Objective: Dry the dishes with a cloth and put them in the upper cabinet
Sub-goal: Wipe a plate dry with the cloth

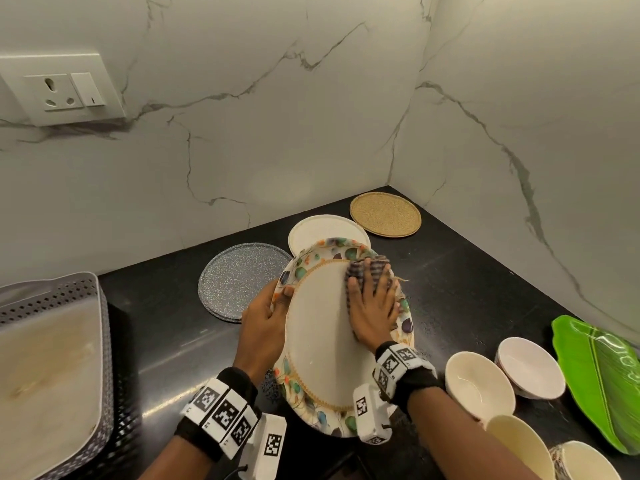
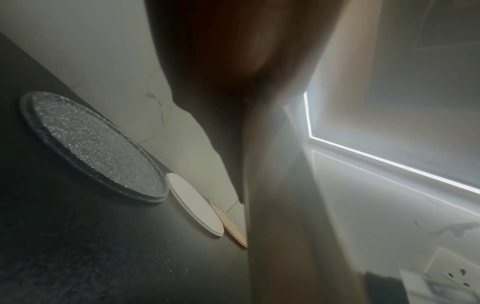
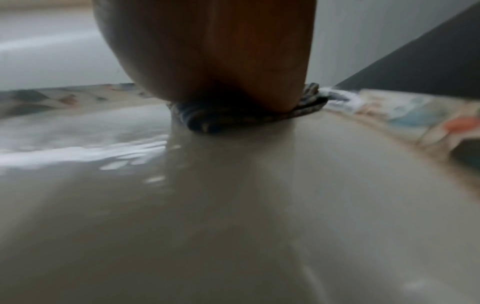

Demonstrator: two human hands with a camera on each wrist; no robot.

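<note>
Two hands: both are engaged on one floral-rimmed plate [image 1: 325, 327], which is held tilted above the black surface [image 1: 467, 271] in front of the person.
Left hand [image 1: 265, 323]: the plate's left rim is gripped, with the thumb laid over the patterned border and the fingers hidden behind; the grip is closed on the plate.
Right hand [image 1: 372, 306]: the fingers are spread nearly flat and pressed onto a striped cloth [image 1: 367, 268], which is pinned against the plate's upper right part; the grip is wide, nothing being curled round.
Cloth: it is bunched under the palm and fingertips, and its edge is seen squeezed between hand and plate in the right wrist view [image 3: 246, 117].
Plate face: glossy streaks are shown on the cream centre [image 3: 233, 205] in the right wrist view; whether they are water cannot be told.
Beyond the plate: a speckled grey plate [image 1: 239, 278], a white plate [image 1: 322, 232] and a woven round mat [image 1: 385, 214] are laid flat on the surface near the marble wall.
Right side: four pale bowls are set near the right forearm, the nearest being a cream bowl [image 1: 479, 384], and a green leaf-shaped tray [image 1: 602, 386] is beside them.
Left side: a grey perforated basket [image 1: 100, 341] is placed at the surface's left end.
Wall: a white socket plate [image 1: 64, 90] is mounted at the upper left.
</note>
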